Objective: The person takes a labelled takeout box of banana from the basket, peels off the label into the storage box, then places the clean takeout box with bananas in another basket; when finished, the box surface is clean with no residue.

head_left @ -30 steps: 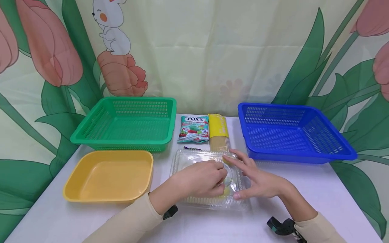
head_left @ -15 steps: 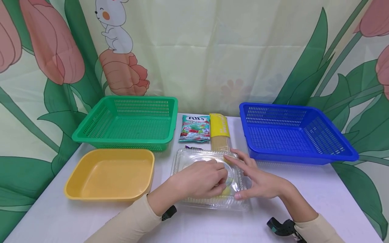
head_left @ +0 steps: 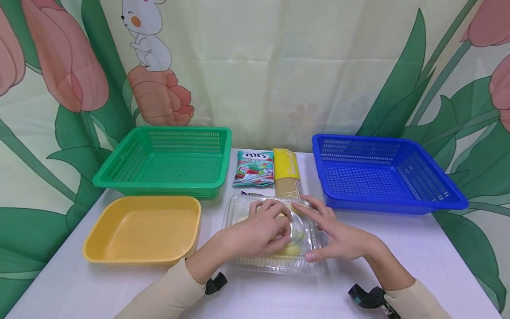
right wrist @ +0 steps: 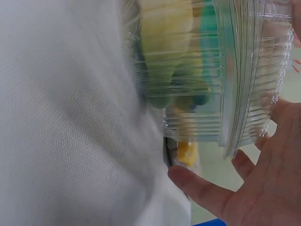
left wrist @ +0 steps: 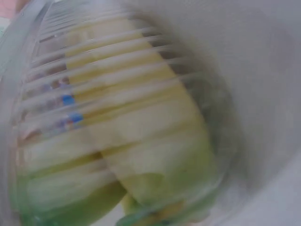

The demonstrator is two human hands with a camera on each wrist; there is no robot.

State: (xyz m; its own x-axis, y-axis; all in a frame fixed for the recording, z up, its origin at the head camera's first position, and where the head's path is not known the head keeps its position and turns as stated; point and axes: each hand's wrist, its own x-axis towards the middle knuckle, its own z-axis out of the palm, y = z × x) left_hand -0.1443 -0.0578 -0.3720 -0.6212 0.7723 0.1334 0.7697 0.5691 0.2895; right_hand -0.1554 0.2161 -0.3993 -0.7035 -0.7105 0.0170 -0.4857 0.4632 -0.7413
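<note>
A clear plastic clamshell box [head_left: 299, 227], lid down, lies on the table's middle. Through its ribbed walls in the left wrist view show long pale-yellow things shading to green [left wrist: 160, 117]; their kind is unclear. My left hand [head_left: 260, 230] rests on top of the lid with fingers bent and spread; its fingertips are partly hidden. My right hand [head_left: 338, 232] lies along the box's right side, fingers and thumb stretched out. In the right wrist view the same right hand [right wrist: 268, 183] has its thumb extended beside the ribbed box [right wrist: 188, 70].
Behind the box lie a Fox's candy bag [head_left: 253, 169], a yellow-banded noodle pack [head_left: 287, 170] and a small dark wrapper [head_left: 252, 193]. A green basket [head_left: 171, 188] and a yellow tray [head_left: 143, 259] stand left, a blue basket [head_left: 382, 204] right.
My left hand has shifted slightly left on the lid, and its tightly curled fingers have loosened and spread. The right hand and the box stay in place.
</note>
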